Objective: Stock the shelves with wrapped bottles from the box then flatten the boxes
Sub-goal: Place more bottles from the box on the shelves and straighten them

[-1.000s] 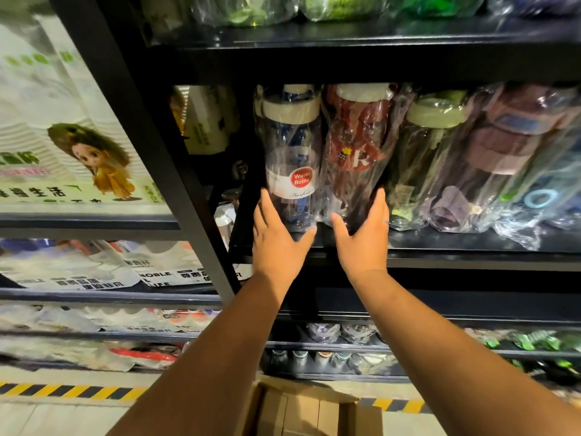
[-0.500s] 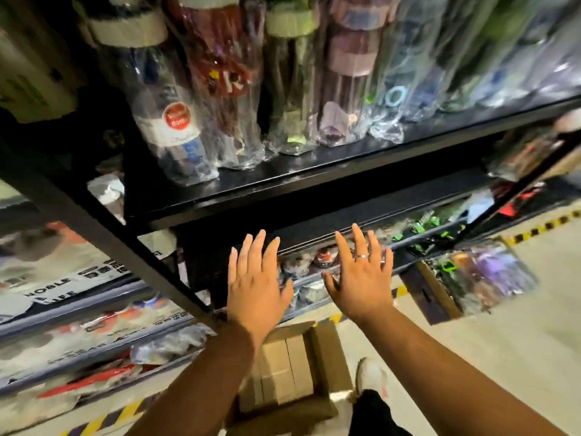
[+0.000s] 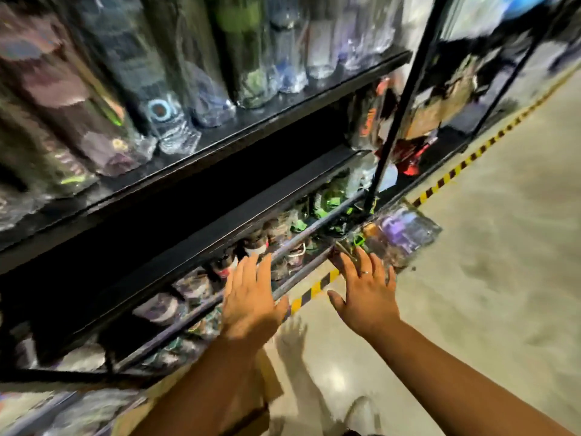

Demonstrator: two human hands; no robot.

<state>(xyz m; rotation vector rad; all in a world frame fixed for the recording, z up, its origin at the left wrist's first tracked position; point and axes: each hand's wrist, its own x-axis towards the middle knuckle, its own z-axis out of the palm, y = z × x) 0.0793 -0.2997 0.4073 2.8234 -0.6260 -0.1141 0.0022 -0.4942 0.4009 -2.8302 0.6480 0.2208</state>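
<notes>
Wrapped bottles [image 3: 163,99] stand in a row on the black shelf [image 3: 251,133] at the upper left, blurred by motion. My left hand [image 3: 251,300] and my right hand [image 3: 366,294] are both held out in front of the lower shelves, fingers straight and spread, holding nothing. A box of wrapped bottles [image 3: 402,237] sits on the floor just beyond my right hand's fingertips. A cardboard box [image 3: 264,391] lies on the floor under my left forearm, mostly hidden.
Lower shelves behind a metal rail [image 3: 301,237] hold small wrapped items. A black upright post [image 3: 399,105] divides the shelving. Yellow-black tape [image 3: 465,162] marks the floor along the shelf base. Open concrete floor [image 3: 487,294] stretches to the right. My shoe [image 3: 364,410] shows at the bottom.
My hands have left the bottles on the shelf and dropped down and to the right. The view has swung right toward the box on the floor.
</notes>
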